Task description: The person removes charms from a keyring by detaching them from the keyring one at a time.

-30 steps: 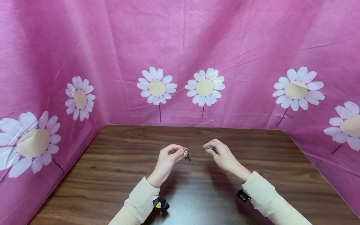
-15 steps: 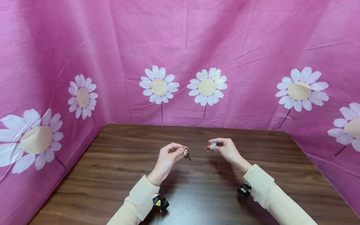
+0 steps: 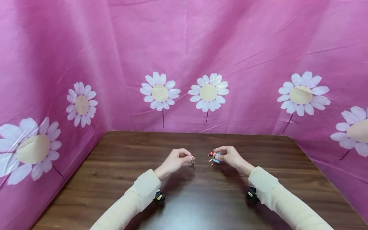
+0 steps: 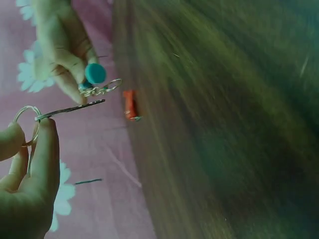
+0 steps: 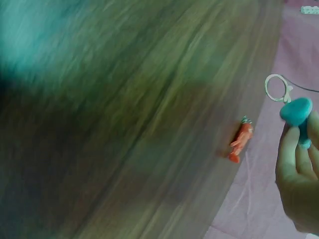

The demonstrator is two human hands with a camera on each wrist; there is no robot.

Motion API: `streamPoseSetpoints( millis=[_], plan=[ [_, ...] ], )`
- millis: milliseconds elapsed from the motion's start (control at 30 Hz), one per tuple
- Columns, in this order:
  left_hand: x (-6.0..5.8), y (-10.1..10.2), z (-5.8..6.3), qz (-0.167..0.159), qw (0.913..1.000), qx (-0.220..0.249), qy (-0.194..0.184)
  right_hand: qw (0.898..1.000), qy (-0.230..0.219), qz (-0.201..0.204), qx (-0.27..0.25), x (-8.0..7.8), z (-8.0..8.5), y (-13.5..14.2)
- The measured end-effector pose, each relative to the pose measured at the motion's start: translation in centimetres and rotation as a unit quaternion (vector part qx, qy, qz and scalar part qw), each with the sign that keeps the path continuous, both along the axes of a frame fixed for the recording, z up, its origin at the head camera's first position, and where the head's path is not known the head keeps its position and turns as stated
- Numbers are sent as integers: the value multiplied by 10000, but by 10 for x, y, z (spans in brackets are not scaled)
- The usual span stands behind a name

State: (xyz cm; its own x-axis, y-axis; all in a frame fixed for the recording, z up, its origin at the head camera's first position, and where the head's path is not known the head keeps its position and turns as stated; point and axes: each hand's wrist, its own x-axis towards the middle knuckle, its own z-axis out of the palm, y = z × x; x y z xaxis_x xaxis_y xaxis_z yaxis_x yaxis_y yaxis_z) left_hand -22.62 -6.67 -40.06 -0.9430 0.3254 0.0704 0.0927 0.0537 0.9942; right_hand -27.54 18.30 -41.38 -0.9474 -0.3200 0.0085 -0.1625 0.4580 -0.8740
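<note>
In the head view, my left hand (image 3: 176, 159) pinches a metal key ring (image 4: 26, 110) between thumb and fingers. A key (image 4: 71, 109) hangs from that ring and points toward my other hand. Across a small gap, my right hand (image 3: 232, 156) pinches a teal keychain charm (image 5: 297, 110) with a rounded, cap-like top. From the charm run a short gold chain (image 4: 92, 91) and an end ring (image 5: 276, 87), which nothing holds. Behind them lies a small orange-red figure (image 5: 241, 142) with a bit of metal at one end; in the head view it overlaps the keychain.
The brown wood-grain table (image 3: 143, 198) reaches back to a pink cloth (image 3: 184, 38) printed with white daisies, hung on the back and both sides. A black wrist camera (image 3: 159, 196) sits under the left sleeve, another camera (image 3: 252, 194) under the right.
My right hand has moved slightly right and turned, bringing the teal charm and the red figure into sight. My left hand still pinches the key ring. The head view has tilted slightly.
</note>
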Motion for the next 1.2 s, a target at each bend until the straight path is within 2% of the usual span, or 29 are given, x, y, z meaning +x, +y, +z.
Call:
streamPoseSetpoints(
  millis=[167, 367, 500, 633, 800, 900, 967, 1100, 1133, 1200],
  plan=[
    [-12, 2, -9, -253, 9982, -215, -491, 9991, -223, 218, 276, -4, -11, -5],
    [-39, 1, -15, -346, 9945, -299, -943, 9967, -161, 337, 724, -16, -16, -3],
    [-53, -5, -16, -316, 9931, -375, -1064, 9959, 1, 414, 799, -19, -16, -4],
    [-59, -11, -17, -267, 9907, -561, -1210, 9952, 116, 351, 905, -19, -17, -6],
    [-70, -20, -33, 122, 9890, -690, -1305, 9948, 234, 61, 992, -18, -21, -8],
    [-81, -25, -47, 393, 9897, -739, -1162, 9934, 425, -60, 1060, -17, -24, -9],
    [-103, -32, -74, 351, 9925, -672, -963, 9934, 496, -55, 1032, -16, -28, -9],
    [-158, -50, -138, 208, 9970, -576, -477, 9923, 634, 78, 1062, -12, -34, -9],
    [-170, -53, -151, 233, 9965, -644, -479, 9920, 682, 115, 1060, -11, -35, -9],
    [-174, -55, -151, 384, 9952, -838, -331, 9897, 848, 112, 1152, -10, -36, -9]
  ],
)
